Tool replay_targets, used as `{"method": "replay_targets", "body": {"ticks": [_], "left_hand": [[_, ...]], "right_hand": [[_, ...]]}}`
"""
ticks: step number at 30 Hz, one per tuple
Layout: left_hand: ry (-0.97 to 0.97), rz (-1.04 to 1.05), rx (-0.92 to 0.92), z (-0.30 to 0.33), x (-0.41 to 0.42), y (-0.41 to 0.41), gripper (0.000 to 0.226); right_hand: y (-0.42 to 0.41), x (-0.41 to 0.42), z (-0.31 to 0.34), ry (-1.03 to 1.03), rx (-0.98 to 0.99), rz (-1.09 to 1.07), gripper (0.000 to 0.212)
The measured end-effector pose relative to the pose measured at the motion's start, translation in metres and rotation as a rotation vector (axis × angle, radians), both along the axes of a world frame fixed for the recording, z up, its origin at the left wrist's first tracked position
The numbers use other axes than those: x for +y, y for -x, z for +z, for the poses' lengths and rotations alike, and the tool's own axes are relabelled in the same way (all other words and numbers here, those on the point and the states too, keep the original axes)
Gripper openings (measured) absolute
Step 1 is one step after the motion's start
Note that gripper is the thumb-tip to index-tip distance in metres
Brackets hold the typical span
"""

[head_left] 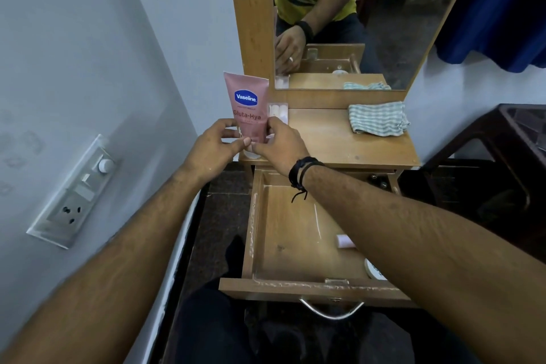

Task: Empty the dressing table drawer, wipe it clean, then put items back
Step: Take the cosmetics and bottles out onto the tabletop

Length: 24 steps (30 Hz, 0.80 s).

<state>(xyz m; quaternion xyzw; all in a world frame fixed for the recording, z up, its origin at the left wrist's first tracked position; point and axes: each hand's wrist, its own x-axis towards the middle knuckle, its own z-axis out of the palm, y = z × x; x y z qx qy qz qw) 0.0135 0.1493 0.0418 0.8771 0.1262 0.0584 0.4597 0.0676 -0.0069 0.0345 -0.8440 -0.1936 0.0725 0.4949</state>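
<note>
Drawer (283,233) of the dressing table (339,139) is pulled fully out, with a metal handle (331,312) at its front edge. Inside, near the right wall, lie a small pink tube (345,241) and a white round container (373,270), both partly hidden by the right forearm. A pink Vaseline tube (247,103) stands upright, cap down, at the left front corner of the tabletop. Left hand (211,148) pinches its lower part from the left; right hand (282,145) pinches it from the right, fingers curled round the tube. A clear packet of white pieces (277,112) stands just behind the tube. A striped cloth (378,119) lies folded at the right rear of the tabletop, below the mirror (354,23).
</note>
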Motion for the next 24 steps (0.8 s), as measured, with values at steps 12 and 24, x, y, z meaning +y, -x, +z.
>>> {"method": "replay_targets", "body": {"ticks": [12,24], "left_hand": [[-0.052,0.078,-0.009,0.000,-0.013,0.011,0.064],[-0.184,-0.135,0.019,-0.030,-0.089,0.040,0.006]], "right_hand": [[0.006,-0.010,0.002,0.016,0.074,-0.024,0.065],[0.035,-0.112,-0.016,0.250,0.041,-0.015,0.023]]}}
